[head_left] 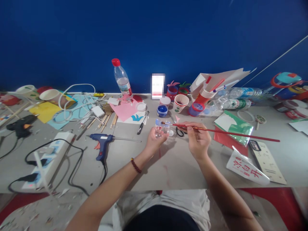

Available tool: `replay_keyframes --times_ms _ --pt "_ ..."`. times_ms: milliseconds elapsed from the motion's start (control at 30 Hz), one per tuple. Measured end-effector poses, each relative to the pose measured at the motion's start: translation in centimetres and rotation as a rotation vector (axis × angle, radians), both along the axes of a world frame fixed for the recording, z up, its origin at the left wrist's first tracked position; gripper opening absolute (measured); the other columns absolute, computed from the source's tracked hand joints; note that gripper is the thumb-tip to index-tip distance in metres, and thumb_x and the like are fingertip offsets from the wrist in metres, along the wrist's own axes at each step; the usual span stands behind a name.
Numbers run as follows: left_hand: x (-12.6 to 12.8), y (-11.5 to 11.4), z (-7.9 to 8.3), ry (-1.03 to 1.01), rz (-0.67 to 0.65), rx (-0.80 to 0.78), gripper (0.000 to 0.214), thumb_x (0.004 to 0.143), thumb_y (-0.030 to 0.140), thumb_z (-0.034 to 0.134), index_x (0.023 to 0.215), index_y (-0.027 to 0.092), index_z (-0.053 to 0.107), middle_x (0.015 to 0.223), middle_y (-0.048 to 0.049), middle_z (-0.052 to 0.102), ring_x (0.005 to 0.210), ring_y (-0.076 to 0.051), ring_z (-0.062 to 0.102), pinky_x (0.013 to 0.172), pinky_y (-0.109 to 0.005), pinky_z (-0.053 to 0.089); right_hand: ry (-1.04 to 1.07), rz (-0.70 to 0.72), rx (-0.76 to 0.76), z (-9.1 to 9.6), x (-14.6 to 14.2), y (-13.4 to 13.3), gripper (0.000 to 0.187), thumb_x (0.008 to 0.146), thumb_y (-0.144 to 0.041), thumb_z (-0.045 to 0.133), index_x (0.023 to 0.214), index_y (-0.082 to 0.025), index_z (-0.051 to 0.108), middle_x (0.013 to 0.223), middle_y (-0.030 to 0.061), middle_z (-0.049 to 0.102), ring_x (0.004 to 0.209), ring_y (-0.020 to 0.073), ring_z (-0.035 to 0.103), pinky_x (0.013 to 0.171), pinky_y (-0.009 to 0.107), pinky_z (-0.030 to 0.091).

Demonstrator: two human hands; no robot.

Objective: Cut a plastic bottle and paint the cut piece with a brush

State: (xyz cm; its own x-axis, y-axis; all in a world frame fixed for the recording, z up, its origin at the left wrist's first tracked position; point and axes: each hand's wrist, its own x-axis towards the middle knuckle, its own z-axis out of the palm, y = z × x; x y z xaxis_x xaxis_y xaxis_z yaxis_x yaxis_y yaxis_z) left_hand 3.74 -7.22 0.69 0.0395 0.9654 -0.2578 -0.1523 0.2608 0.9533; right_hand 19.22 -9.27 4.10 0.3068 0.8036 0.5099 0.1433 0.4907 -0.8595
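Observation:
My left hand [154, 141] is closed around a small clear plastic piece [162, 129] that looks like a cut bottle base, with blue paint on its upper left part. In my right hand [199, 141] is a long red paintbrush [231, 132], pinched near its front. The bristles touch or nearly touch the blue patch. Just beyond stands a jar of blue paint [162, 111], a pale lid [165, 101] behind it. Black-handled scissors [180, 132] lie partly hidden by my right hand. A paper cup [181, 103] with dark contents stands behind them.
At left lie a blue glue gun [102, 141] with its cord and a white power strip [51, 160]. A red-capped bottle [122, 78] stands near the blue wall. Stacked cups [205, 94] and plastic bottles [234, 103] are at right, above a cut label piece [247, 166].

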Motion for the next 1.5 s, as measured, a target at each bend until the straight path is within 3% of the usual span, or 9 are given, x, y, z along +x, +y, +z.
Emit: replay_keyframes --times_ms 467,800,1000,1133,1300,1500 --pt "-0.3 0.3 -0.8 -0.071 0.002 -0.003 0.054 0.062 0.043 0.088 0.101 0.017 0.061 0.086 -0.0014 0.063 0.078 -0.017 0.061 0.077 -0.031 0.047 -0.112 -0.025 0.115 0.3 0.4 0.0 0.012 0.096 -0.020 0.057 0.100 -0.024 0.068 0.095 0.0042 0.076 0.087 0.0199 0.077 0.075 0.034 0.068" --pt "-0.7 0.7 -0.5 -0.201 -0.052 -0.082 0.055 0.062 0.044 0.087 0.103 0.016 0.062 0.087 -0.0035 0.067 0.078 -0.017 0.065 0.081 -0.035 0.050 -0.089 -0.099 0.061 -0.7 1.8 0.6 0.008 0.095 -0.024 0.061 0.099 -0.024 0.068 0.093 0.0035 0.076 0.083 0.0202 0.076 0.076 0.037 0.067" --pt "-0.7 0.7 -0.4 -0.183 -0.066 -0.087 0.054 0.060 0.045 0.089 0.098 0.018 0.063 0.088 -0.0038 0.067 0.077 -0.017 0.064 0.080 -0.035 0.049 0.076 -0.010 0.065 -0.5 0.9 0.2 0.006 0.095 -0.025 0.061 0.097 -0.024 0.066 0.099 0.0057 0.076 0.091 0.0231 0.077 0.074 0.039 0.068" --pt "-0.8 0.7 -0.3 -0.163 -0.093 -0.084 0.051 0.059 0.046 0.089 0.094 0.018 0.063 0.088 -0.0045 0.069 0.076 -0.017 0.065 0.079 -0.034 0.049 0.074 0.057 0.020 -0.4 0.3 -0.1 0.008 0.096 -0.024 0.059 0.098 -0.024 0.067 0.099 0.0053 0.076 0.093 0.0226 0.076 0.074 0.038 0.068" --pt "-0.8 0.7 0.0 -0.181 -0.088 -0.109 0.053 0.061 0.044 0.088 0.099 0.016 0.063 0.087 -0.0039 0.068 0.076 -0.016 0.066 0.079 -0.033 0.050 0.018 0.050 0.042 -0.4 0.3 0.1 0.010 0.097 -0.023 0.058 0.098 -0.025 0.068 0.095 0.0042 0.076 0.092 0.0203 0.076 0.073 0.034 0.068" --pt "-0.9 0.7 0.5 -0.247 -0.088 -0.152 0.057 0.058 0.045 0.089 0.098 0.016 0.063 0.083 -0.0014 0.067 0.074 -0.014 0.065 0.077 -0.031 0.051 0.009 0.025 0.050 -0.3 0.4 0.2 0.011 0.097 -0.024 0.058 0.099 -0.025 0.069 0.093 0.0034 0.075 0.090 0.0205 0.076 0.077 0.037 0.068"
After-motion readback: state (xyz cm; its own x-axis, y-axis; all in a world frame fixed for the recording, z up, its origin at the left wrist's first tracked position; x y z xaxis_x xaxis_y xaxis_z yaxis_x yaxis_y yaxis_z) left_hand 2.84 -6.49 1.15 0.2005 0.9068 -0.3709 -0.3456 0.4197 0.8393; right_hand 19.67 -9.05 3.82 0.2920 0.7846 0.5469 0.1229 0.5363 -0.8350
